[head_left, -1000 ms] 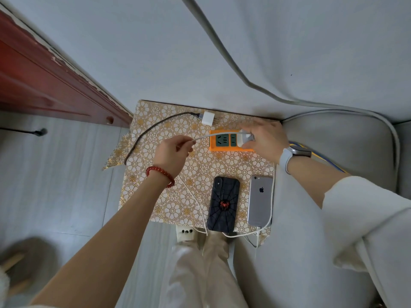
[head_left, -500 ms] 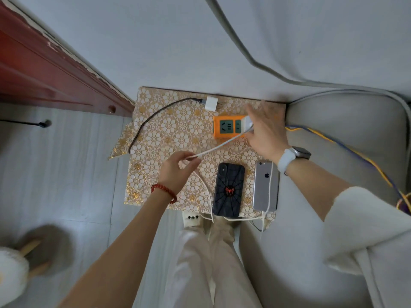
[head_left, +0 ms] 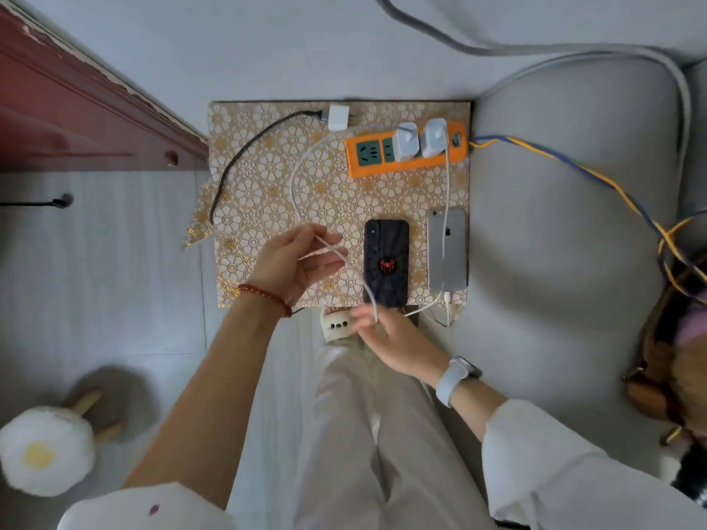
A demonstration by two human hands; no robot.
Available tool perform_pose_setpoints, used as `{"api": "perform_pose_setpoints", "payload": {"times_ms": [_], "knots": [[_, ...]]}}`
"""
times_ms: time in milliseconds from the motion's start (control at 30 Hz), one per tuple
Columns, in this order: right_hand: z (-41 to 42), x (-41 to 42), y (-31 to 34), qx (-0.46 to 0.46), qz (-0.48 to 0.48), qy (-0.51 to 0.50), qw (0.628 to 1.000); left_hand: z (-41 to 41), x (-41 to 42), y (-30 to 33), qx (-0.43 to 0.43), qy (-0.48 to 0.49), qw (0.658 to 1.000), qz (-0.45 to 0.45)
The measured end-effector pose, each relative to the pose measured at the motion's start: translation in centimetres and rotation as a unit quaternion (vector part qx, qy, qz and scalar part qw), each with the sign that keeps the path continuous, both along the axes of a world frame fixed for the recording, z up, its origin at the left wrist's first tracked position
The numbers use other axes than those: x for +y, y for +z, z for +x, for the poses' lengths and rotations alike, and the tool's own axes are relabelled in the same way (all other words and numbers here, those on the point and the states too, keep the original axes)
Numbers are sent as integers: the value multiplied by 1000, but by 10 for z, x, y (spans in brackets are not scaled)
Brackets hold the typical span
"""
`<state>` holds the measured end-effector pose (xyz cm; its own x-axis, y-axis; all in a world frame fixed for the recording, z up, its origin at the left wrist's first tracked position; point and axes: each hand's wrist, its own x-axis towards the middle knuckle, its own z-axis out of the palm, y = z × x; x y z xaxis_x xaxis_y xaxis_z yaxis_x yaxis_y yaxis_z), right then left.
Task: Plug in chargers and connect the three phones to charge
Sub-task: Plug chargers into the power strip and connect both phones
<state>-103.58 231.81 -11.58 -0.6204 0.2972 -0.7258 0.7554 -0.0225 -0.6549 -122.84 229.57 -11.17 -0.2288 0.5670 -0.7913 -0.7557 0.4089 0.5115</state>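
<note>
Head camera is looking straight down at a floral-patterned surface with an orange power strip lying at about 1 o'clock. Two white chargers are sitting plugged into the strip side by side, and a third white charger with a black cable is lying loose at 12 o'clock, just beside the strip. A black phone with a red spider mark is resting face down near the middle of the near edge, and a silver phone is lying just beside it at 3 o'clock, with a white lead running down over it from the right-hand charger and a plug sitting at its near end. A third phone is not showing clearly. The left hand is hovering at 9 o'clock of the black phone, its fingers lightly curled and pinching a white cable that is looping up toward the strip. The right hand is reaching in at 6 o'clock, just off the surface's near edge, fingers pinching the same cable's lower run; motion blur is hiding its tip. The two hands are staying apart, joined only by the cable
</note>
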Motion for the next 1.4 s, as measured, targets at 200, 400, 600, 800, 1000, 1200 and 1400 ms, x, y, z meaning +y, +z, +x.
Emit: {"api": "perform_pose_setpoints", "payload": {"times_ms": [200, 400, 600, 800, 1000, 1200, 1400], "knots": [[27, -5, 4, -33, 72, -30, 996, -32, 13, 26, 16, 219, 975, 42], [7, 45, 41, 51, -56, -267, 961, 4, -2, 26, 135, 20, 990, -36], [-34, 85, 81, 178, -121, -357, 909, 90, -36, 41, 156, -225, 961, 28], [-24, 61, 67, 147, -100, -265, 948, 59, -36, 57, 124, -61, 990, 35], [6, 12, 40, 61, -19, 38, 997, 41, -44, 63, 123, -26, 992, 31], [24, 16, 25, -10, 21, 172, 985, 11, -36, 84, 56, 180, 971, 145], [51, 29, 29, -35, 91, 48, 994, -22, -43, 59, 203, 176, 946, -182]]}}
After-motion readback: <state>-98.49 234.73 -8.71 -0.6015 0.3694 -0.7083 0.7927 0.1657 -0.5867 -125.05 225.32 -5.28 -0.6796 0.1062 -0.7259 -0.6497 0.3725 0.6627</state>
